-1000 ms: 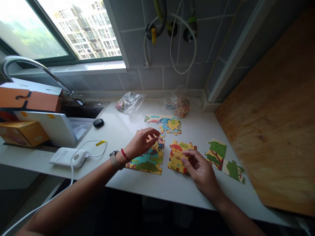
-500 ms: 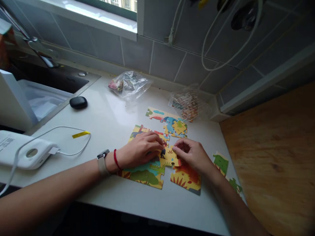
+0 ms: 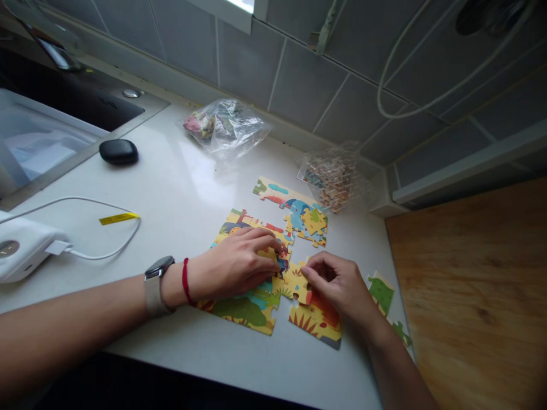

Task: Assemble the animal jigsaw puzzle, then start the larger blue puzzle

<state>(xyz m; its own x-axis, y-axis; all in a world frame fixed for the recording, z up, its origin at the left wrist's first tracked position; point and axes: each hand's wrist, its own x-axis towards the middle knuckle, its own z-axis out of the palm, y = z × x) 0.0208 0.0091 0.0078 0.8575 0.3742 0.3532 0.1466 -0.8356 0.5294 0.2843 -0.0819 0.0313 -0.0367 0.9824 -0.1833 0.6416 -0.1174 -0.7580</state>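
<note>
Left hand: I see the left hand point(image 3: 243, 262) resting palm down over the main puzzle section point(image 3: 243, 310), fingers loosely bent and a little apart, gripping nothing that I can see; I cannot tell how hard it presses.
Right hand: my right hand point(image 3: 335, 282) pinches the right side of a yellow puzzle piece point(image 3: 294, 280) between thumb and index finger, the other fingers curled in.
Yellow piece: it sits at the main section's right edge, near the left fingertips; I cannot tell whether the tabs are locked.
Orange section: the orange puzzle section point(image 3: 318, 324) lies just below the yellow piece, partly under my right hand.
Elephant section: beyond both hands lies the elephant section point(image 3: 273, 191), with a loose piece point(image 3: 316, 220) on top.
Green pieces: 2 green pieces point(image 3: 382, 294) lie right of my right forearm, partly hidden by it.
Bags: 2 clear plastic bags stand near the wall, the left bag point(image 3: 226, 128) and the right bag point(image 3: 331, 176), which has puzzle pieces inside.
Counter left: a black case point(image 3: 118, 152) lies near the sink point(image 3: 55, 94), above a white power bank point(image 3: 28, 247) and its cable point(image 3: 102, 257).
</note>
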